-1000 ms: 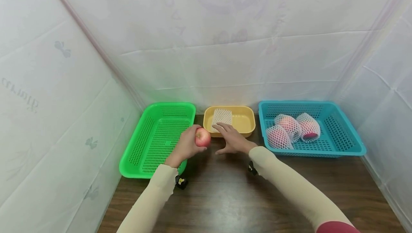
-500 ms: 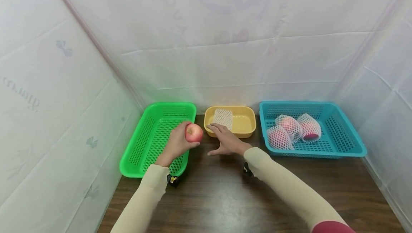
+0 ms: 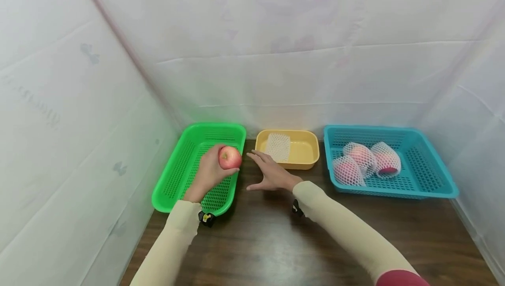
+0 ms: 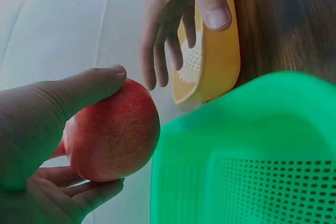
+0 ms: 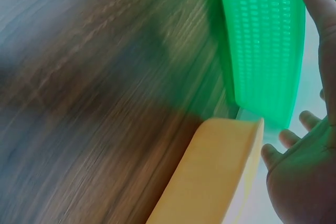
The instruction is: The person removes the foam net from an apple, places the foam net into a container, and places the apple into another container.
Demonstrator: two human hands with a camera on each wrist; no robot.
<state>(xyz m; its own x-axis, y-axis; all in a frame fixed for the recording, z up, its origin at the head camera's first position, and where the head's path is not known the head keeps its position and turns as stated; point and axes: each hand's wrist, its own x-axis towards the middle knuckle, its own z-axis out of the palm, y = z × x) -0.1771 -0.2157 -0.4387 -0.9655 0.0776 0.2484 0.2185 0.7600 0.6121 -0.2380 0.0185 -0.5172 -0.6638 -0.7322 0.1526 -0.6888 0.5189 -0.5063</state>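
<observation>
A red apple (image 3: pixel 230 158) without a net is gripped by my left hand (image 3: pixel 209 171), held over the right side of the green basket (image 3: pixel 161 198). In the left wrist view the thumb lies along one side of the apple (image 4: pixel 116 135) and the fingers curl round the other. My right hand (image 3: pixel 272 173) holds nothing; its fingers are spread and lightly bent, between the green basket and the yellow tray (image 3: pixel 305 165). Inside that tray lies a white foam net (image 3: pixel 278 146), flat against its left side.
At the right stands a blue basket (image 3: pixel 430 180) with several apples in white foam nets (image 3: pixel 360 156). All the containers line up on a dark wooden table (image 3: pixel 268 242), against a white sheet (image 3: pixel 252 80) that also hangs at both sides.
My left hand has carried the apple leftward, from in front of the yellow tray to over the green basket. The right hand has drifted left too, away from the foam net, fingers still spread.
</observation>
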